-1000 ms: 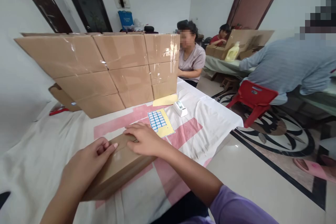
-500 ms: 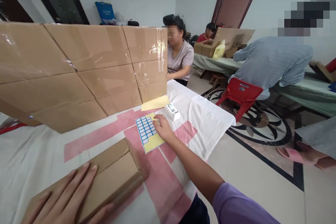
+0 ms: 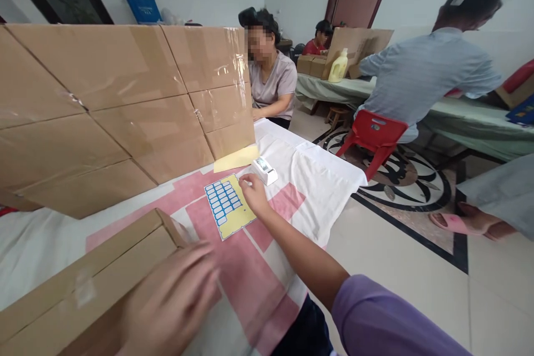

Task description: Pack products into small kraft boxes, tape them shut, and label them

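A yellow sheet of blue-edged white labels (image 3: 221, 198) lies on the cloth, with bare yellow backing on its right and lower parts. My right hand (image 3: 253, 193) is at the sheet's upper right edge, its thumb and fingers pinched together; whatever is between the fingertips is too small to make out. My left hand (image 3: 171, 297) is smeared by motion over the right end of a closed cardboard box (image 3: 120, 253) at the lower left. Its fingers point toward the sheet, and I cannot tell their grip. A piece of clear tape shows on the box top.
A wall of taped cardboard boxes (image 3: 137, 83) stands along the table's far left. Near the sheet are a small white device (image 3: 264, 171) and a yellow paper (image 3: 236, 159). Beyond sit a person in grey (image 3: 275, 80) and another on a red chair (image 3: 375, 130).
My left hand has lifted from the box top and swung right, blurring. The box sits further left in view. My right hand stays by the sheet, its fingertips now at the edge.
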Tool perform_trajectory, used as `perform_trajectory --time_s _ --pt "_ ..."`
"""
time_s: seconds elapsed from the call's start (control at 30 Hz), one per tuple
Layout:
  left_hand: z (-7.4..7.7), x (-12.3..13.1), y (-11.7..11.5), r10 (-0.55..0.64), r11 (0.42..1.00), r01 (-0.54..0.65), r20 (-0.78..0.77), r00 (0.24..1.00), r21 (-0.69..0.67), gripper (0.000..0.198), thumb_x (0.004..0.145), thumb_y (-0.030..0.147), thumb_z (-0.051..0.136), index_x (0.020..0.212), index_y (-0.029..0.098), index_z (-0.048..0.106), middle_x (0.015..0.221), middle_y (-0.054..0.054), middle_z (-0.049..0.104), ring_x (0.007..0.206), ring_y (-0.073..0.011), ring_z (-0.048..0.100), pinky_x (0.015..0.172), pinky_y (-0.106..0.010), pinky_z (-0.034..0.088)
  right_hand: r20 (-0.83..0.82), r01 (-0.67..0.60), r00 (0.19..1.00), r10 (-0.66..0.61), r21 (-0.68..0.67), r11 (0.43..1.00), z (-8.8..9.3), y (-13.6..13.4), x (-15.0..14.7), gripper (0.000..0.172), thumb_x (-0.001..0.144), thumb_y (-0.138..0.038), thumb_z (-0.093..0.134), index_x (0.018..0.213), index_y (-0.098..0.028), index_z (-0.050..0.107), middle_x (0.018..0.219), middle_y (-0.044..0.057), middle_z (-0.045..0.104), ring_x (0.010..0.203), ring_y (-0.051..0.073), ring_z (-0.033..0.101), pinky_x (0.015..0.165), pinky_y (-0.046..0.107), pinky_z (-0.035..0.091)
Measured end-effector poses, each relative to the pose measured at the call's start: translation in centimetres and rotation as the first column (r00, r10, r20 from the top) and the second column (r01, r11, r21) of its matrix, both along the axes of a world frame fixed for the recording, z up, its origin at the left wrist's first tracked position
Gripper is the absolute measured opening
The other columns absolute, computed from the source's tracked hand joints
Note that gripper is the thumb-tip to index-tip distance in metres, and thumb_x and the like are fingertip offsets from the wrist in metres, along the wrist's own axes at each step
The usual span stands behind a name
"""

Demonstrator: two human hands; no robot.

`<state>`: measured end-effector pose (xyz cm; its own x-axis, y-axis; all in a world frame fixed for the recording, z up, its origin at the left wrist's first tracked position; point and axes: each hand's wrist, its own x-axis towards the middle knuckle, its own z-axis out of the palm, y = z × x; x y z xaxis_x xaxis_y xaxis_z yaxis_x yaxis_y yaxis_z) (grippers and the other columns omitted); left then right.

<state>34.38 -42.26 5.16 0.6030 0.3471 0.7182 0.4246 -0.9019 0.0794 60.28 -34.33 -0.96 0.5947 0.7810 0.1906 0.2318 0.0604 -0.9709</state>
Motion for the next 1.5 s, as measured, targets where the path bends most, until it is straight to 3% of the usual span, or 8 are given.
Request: perform_trajectory --time_s 0.07,0.13,0.3,0.47,0.9,1.13,1.27,1.5 --pt "-2.4 6.0 -0.8 0.007 0.99 -0.034 -0.196 0.981 -0.134 0.033 0.091 0.029 0.061 0.124 0.026 0.069 0.135 -0.009 0.068 0.123 -0.0282 0.065 0.103 -0.039 0.053 -0.052 0.016 0.999 -0.016 0.013 1.0 0.2 0.0 0.2 0.012 0.084 -0.026 0.053 0.084 -0.02 0.063 0.096 0.004 0.069 0.097 0.02 0.064 0.094 0.034 0.049" --pt "-5.0 10.3 -0.6 0.151 0.939 -0.24 -0.331 0.932 -0.248 0.049 0.091 0.039 0.059 0.137 0.023 0.062 0.153 -0.016 0.051 0.141 -0.0429 0.047 0.109 -0.059 0.046 -0.092 0.031 0.995 -0.029 0.022 0.999 0.4 0.0 0.6 0.013 0.083 -0.028 0.052 0.081 -0.02 0.062 0.091 0.003 0.069 0.092 0.019 0.064 0.09 0.033 0.05" --pt "-8.7 12.0 0.5 0.275 0.832 -0.439 -0.436 0.857 -0.34 0.063 0.095 0.049 0.05 0.149 0.015 0.05 0.159 -0.022 0.039 0.149 -0.047 0.031 0.116 -0.069 0.03 -0.146 0.068 0.987 -0.062 0.036 0.997 0.8 -0.2 1.6 0.014 0.081 -0.034 0.053 0.081 -0.021 0.061 0.092 0.003 0.068 0.096 0.021 0.061 0.092 0.035 0.048" --pt "-8.2 10.8 -0.2 0.263 0.836 -0.42 -0.414 0.872 -0.353 0.057 0.098 0.046 0.045 0.146 0.018 0.054 0.159 -0.018 0.042 0.148 -0.0455 0.034 0.116 -0.068 0.03 -0.196 0.061 0.979 -0.055 0.024 0.998 1.3 -0.5 2.0 0.015 0.076 -0.035 0.058 0.081 -0.021 0.061 0.098 0.004 0.065 0.103 0.022 0.056 0.099 0.036 0.044" --pt "-8.2 10.8 -0.3 0.203 0.838 -0.328 -0.309 0.929 -0.435 0.052 0.097 0.041 0.048 0.145 0.022 0.055 0.16 -0.011 0.042 0.149 -0.0424 0.033 0.117 -0.061 0.033 -0.455 -0.194 0.878 0.152 -0.047 0.98 1.0 -0.4 1.7 0.025 0.072 -0.042 0.06 0.086 -0.023 0.054 0.099 0.005 0.066 0.087 0.02 0.064 0.062 0.028 0.051" --pt "-7.7 10.4 0.2 0.387 0.769 -0.352 -0.049 0.921 -0.533 0.075 0.092 0.05 0.056 0.153 0.011 0.036 0.164 -0.023 0.031 0.151 -0.0384 0.03 0.12 -0.056 0.032 -0.448 -0.565 0.772 0.452 -0.157 0.81 1.8 -2.2 0.0 0.023 0.07 -0.034 0.075 0.083 -0.017 0.067 0.078 0.007 0.071 0.068 0.022 0.066 0.061 0.034 0.054" --pt "-8.0 10.4 0.8 0.465 0.674 -0.303 0.068 0.883 -0.674 0.089 0.09 0.055 0.06 0.155 0.006 0.025 0.164 -0.029 0.025 0.155 -0.0378 0.022 0.124 -0.056 0.025 -0.361 -0.628 0.749 0.556 -0.117 0.769 1.9 -3.2 -1.3 0.021 0.081 -0.039 0.068 0.076 -0.019 0.067 0.077 0.002 0.069 0.072 0.019 0.062 0.065 0.03 0.052" --pt "-6.2 10.6 1.6 0.481 0.629 -0.166 0.212 0.851 -0.759 0.071 0.091 0.04 0.057 0.153 0.013 0.034 0.161 -0.022 0.036 0.154 -0.0333 0.028 0.124 -0.055 0.026 -0.269 -0.746 0.655 0.706 -0.08 0.661 2.5 -4.5 -2.3 0.018 0.076 -0.034 0.061 0.064 -0.02 0.063 0.063 -0.001 0.059 0.063 0.016 0.051 0.062 0.028 0.046"
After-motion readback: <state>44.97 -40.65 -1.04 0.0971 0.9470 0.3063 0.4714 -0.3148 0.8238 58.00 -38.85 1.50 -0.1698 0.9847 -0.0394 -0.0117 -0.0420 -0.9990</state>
